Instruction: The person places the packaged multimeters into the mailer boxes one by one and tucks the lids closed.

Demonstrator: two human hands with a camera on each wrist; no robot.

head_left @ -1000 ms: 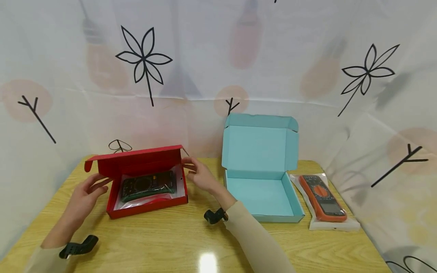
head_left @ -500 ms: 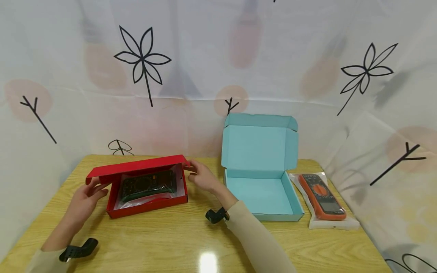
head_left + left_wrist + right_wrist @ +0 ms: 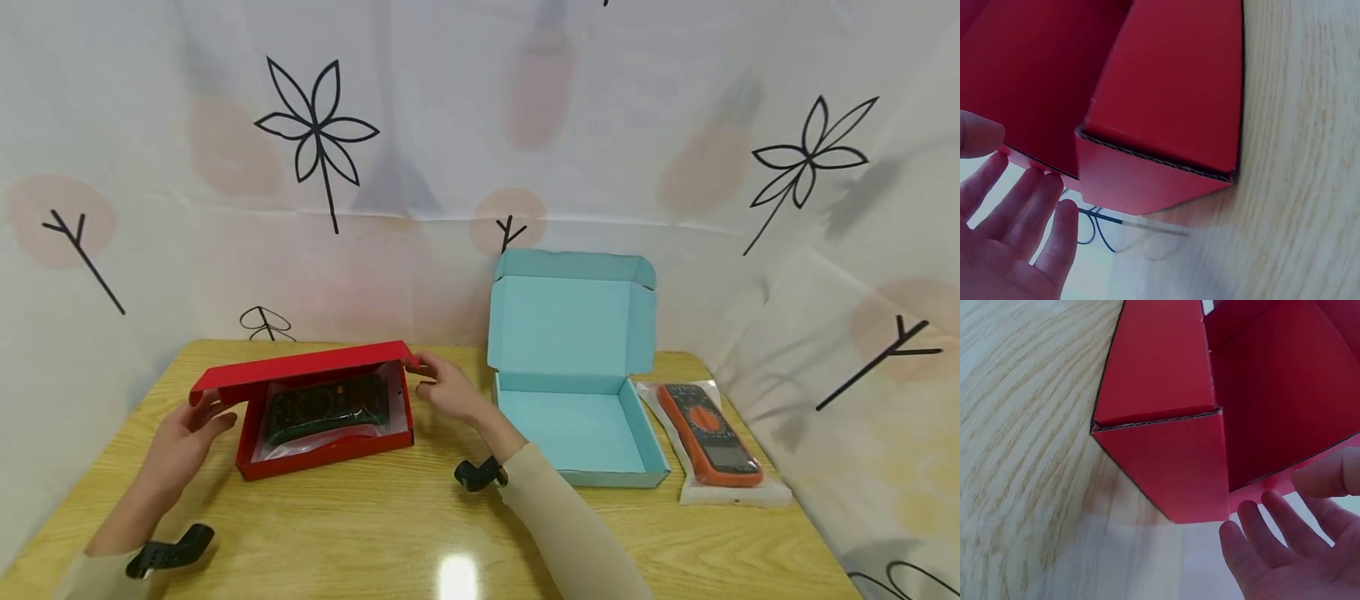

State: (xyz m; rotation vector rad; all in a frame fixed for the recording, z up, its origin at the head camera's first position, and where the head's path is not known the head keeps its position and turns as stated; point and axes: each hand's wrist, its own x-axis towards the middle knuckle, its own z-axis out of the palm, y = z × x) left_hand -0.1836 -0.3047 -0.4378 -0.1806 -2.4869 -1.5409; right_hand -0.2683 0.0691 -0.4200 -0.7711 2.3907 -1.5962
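Observation:
A red cardboard box [image 3: 330,458] sits on the left of the table, its lid [image 3: 300,367] slanting half-lowered over it. Inside lies a dark multimeter [image 3: 322,412] in a clear plastic bag, its back edge hidden under the lid. My left hand [image 3: 176,442] is at the lid's left end, fingertips against the side flap in the left wrist view. On the other end, my right hand [image 3: 450,392] touches the lid's right flap with extended fingertips, the thumb [image 3: 1325,478] overlapping its edge in the right wrist view.
A light blue box [image 3: 573,429] stands with its lid raised, right of my right forearm. Beyond it, an orange multimeter [image 3: 708,433] in a plastic bag lies near the right table edge. A patterned cloth [image 3: 450,167] hangs behind the wooden table [image 3: 337,533].
The red lid has come down and forward over the box, both hands staying at its ends. Over the last half second hardly anything has moved.

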